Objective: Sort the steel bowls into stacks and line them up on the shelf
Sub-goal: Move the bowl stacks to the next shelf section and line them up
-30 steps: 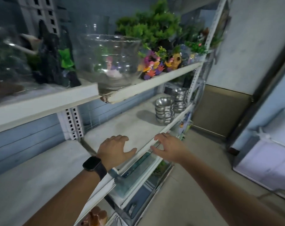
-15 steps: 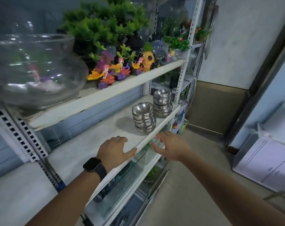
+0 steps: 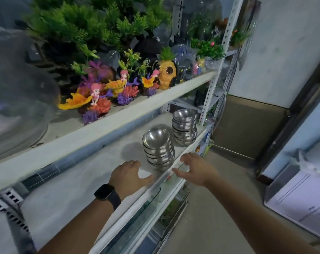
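Two stacks of steel bowls stand on the middle shelf (image 3: pixel 100 162), and no loose bowl is in sight, so the sorting looks nearly done. The near stack (image 3: pixel 158 149) sits close to the shelf's front edge. The far stack (image 3: pixel 184 127) stands just behind it along the same edge, apart from it by a narrow gap, and is the taller. Each shows roughly six or seven rims; the exact count is hard to read.

The left hand (image 3: pixel 127 174) lies flat on the shelf just in front of the near stack. Its fingers are relaxed and slightly spread with the thumb angled toward the bowls, and it holds nothing. It wears one smartwatch (image 3: pixel 107 194) at the wrist. The right hand (image 3: pixel 195 168) hovers beside the near stack, out past the shelf edge, fingers loosely spread and empty. Whether it touches the edge I cannot tell.

The risk is the edge. A nudge from either hand could push the near stack outward, and smooth nested steel slides easily, so the top bowls might shear off and drop toward the glass tank (image 3: pixel 137 213) below. Closing the gap too fast could also knock the far stack.

Above the near stack, the upper shelf carries one pineapple house (image 3: pixel 166 72) and three mermaid figurines.
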